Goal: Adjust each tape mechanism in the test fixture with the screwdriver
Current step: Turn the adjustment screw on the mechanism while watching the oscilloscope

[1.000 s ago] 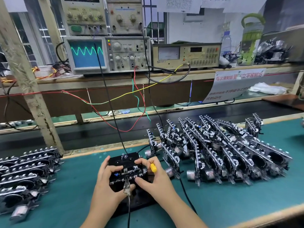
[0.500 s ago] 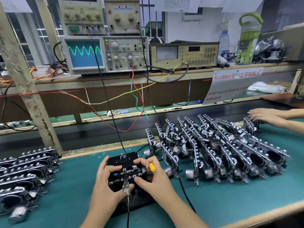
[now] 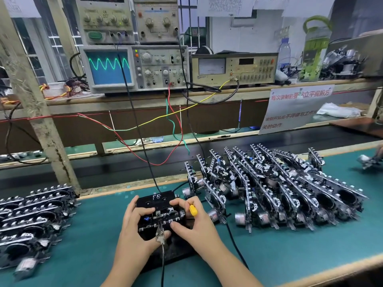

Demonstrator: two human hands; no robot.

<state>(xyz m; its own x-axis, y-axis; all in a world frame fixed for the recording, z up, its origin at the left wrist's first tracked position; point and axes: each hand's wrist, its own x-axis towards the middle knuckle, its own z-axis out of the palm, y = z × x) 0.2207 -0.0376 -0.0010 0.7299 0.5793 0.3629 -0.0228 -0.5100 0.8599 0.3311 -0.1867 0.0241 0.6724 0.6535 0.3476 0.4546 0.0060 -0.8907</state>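
Observation:
A black tape mechanism (image 3: 160,219) sits in the black test fixture (image 3: 178,249) on the green mat, with a cassette marked "FE" (image 3: 156,198) on top. My left hand (image 3: 134,226) grips the mechanism's left side, thumb at its front edge. My right hand (image 3: 192,220) holds a yellow-handled screwdriver (image 3: 193,210) and curls over the mechanism's right side, thumb on the front. The screwdriver's tip is hidden. A metal clip with a cable (image 3: 160,237) hangs at the front.
Several mechanisms stand in rows at the right (image 3: 279,191) and lie stacked at the left (image 3: 31,220). An oscilloscope (image 3: 109,67) shows a green sine wave; wires run down to the fixture. Another person's hand (image 3: 379,154) is at the far right edge.
My hands stay on the mechanism. The other person's hands, which reached to the right-hand rows half a second ago, have pulled back to the frame's right edge.

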